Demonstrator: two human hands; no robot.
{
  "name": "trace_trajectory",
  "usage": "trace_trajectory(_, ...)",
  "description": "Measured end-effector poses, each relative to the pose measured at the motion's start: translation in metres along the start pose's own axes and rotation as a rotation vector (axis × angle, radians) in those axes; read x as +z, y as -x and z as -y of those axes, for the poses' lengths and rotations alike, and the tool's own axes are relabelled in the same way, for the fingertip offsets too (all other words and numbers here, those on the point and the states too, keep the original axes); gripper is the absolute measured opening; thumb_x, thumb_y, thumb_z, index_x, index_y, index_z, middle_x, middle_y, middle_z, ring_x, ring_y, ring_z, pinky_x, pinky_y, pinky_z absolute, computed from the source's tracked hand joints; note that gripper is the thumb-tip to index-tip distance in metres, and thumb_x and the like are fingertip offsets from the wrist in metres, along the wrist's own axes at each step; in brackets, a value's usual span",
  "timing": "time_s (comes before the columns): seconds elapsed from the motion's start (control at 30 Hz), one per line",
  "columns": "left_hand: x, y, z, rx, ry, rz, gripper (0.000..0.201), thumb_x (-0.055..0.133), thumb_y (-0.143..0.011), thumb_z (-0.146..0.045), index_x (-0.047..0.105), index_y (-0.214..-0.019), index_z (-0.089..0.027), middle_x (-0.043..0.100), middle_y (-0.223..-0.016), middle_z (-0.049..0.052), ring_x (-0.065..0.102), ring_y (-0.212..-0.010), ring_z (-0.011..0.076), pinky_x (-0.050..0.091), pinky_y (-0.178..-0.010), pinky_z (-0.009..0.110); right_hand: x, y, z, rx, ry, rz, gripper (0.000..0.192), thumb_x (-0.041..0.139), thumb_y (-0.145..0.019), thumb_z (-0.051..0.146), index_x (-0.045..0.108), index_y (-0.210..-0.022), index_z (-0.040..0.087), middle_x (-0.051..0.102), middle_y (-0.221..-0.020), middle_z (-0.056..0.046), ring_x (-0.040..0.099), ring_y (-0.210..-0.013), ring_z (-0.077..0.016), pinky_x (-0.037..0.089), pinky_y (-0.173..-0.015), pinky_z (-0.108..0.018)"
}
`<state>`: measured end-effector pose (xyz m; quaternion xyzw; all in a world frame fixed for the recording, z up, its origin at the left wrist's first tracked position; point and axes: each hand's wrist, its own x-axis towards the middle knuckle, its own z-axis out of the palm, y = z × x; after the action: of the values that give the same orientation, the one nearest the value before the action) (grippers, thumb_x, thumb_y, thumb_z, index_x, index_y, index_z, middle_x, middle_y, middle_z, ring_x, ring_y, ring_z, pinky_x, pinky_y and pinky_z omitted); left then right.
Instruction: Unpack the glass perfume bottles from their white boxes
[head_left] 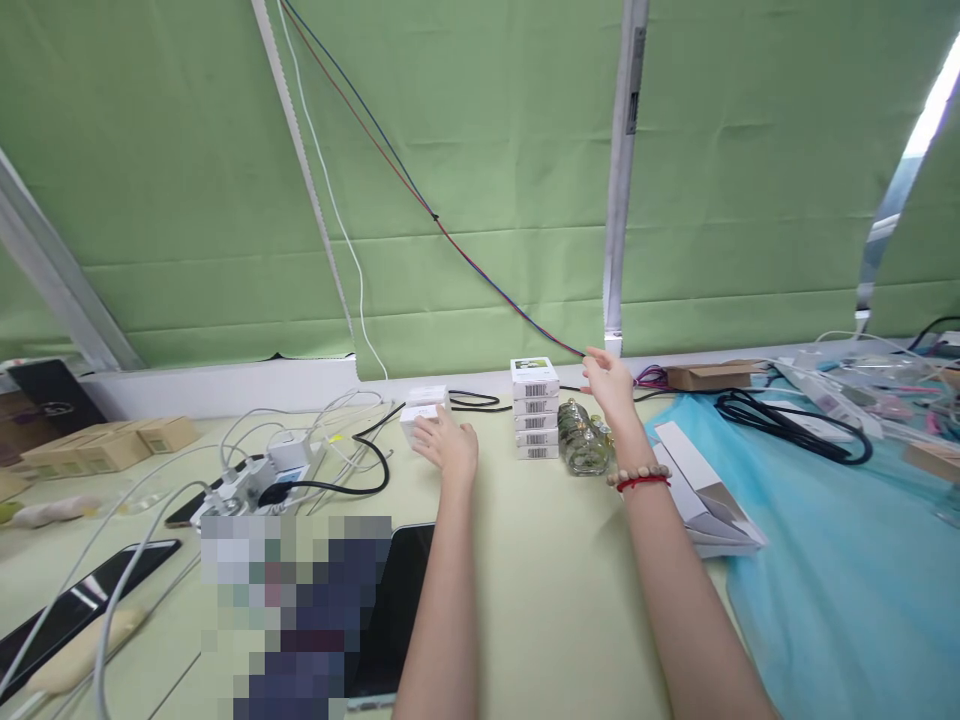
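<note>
White boxes (428,395) left of the stack (536,408) are partly covered on the surface (544,570) by the left hand (448,443), fingers spread, no grip seen; the right hand (609,382) is raised, loosely curled, apparently empty. Light, stiff, crushable handling is expected; opposite sides are best pinched.

We see a soft green blind (487,120) across the far side, crossed by red and blue wires (436,217). The worktop (540,600) is pale yellow-green. The stacked boxes (536,422) are white, with black barcode stripes and a green-and-dark print on top; left of them, the paired boxes (429,396) look white too. We find greenish glassware (583,450), a white carton (684,458), bright turquoise cloth (847,610), tan boxes (105,452) at far left, and beige-brown beads (649,473) beside a red cord (643,484).
</note>
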<state>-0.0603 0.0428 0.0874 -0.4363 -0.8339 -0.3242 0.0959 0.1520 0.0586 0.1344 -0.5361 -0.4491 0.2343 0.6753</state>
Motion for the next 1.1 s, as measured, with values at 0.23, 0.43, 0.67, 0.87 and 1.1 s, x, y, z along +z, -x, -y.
trace_trajectory(0.23,0.001,-0.003,0.0,-0.104,0.035,0.044,0.044,0.055,-0.077,-0.027,0.047,-0.12,-0.019,0.009,-0.149,0.023,0.025,-0.133,0.0409,0.035,-0.096,0.052,0.0,0.002,0.003,0.025,-0.012,-0.003,0.04,0.05,-0.073,0.025,0.06,-0.11,0.014,0.062,-0.101,-0.007,0.06,-0.071,-0.0127,0.054,-0.05,-0.023)
trace_trajectory(0.43,-0.012,-0.01,-0.002,-0.149,0.02,0.096,0.039,0.052,-0.078,-0.015,0.052,-0.117,-0.021,0.017,-0.149,0.019,0.012,-0.138,0.039,0.027,-0.099,0.062,0.0,0.002,0.002,0.048,-0.029,-0.002,0.042,0.051,-0.073,0.025,0.058,-0.113,0.014,0.061,-0.102,-0.008,0.06,-0.076,-0.0138,0.054,-0.049,-0.022)
trace_trajectory(0.67,-0.015,-0.01,0.002,-0.066,0.003,0.143,0.046,0.046,-0.08,-0.013,0.046,-0.126,-0.021,0.02,-0.15,0.013,0.009,-0.138,0.0382,0.027,-0.099,0.065,0.0,0.001,0.003,0.1,-0.048,-0.027,0.054,0.052,-0.073,0.026,0.045,-0.125,0.016,0.059,-0.105,-0.008,0.063,-0.081,-0.0156,0.055,-0.049,-0.022)
trace_trajectory(0.87,-0.013,-0.008,0.003,-0.04,-0.008,0.234,0.059,0.043,-0.08,-0.014,0.031,-0.137,-0.023,0.016,-0.151,0.011,0.012,-0.137,0.039,0.026,-0.1,0.065,-0.001,0.002,0.003,0.099,-0.035,-0.02,0.053,0.052,-0.073,0.026,0.044,-0.125,0.015,0.059,-0.105,-0.008,0.063,-0.081,-0.0156,0.056,-0.05,-0.023)
trace_trajectory(1.1,-0.006,-0.008,0.0,-0.111,-0.001,0.113,0.046,0.042,-0.079,-0.009,0.05,-0.121,-0.024,0.031,-0.141,0.016,0.033,-0.129,0.0401,0.036,-0.095,0.06,-0.001,0.0,0.001,0.11,-0.023,-0.019,0.051,0.052,-0.073,0.027,0.045,-0.123,0.017,0.058,-0.108,-0.008,0.064,-0.074,-0.0139,0.056,-0.05,-0.023)
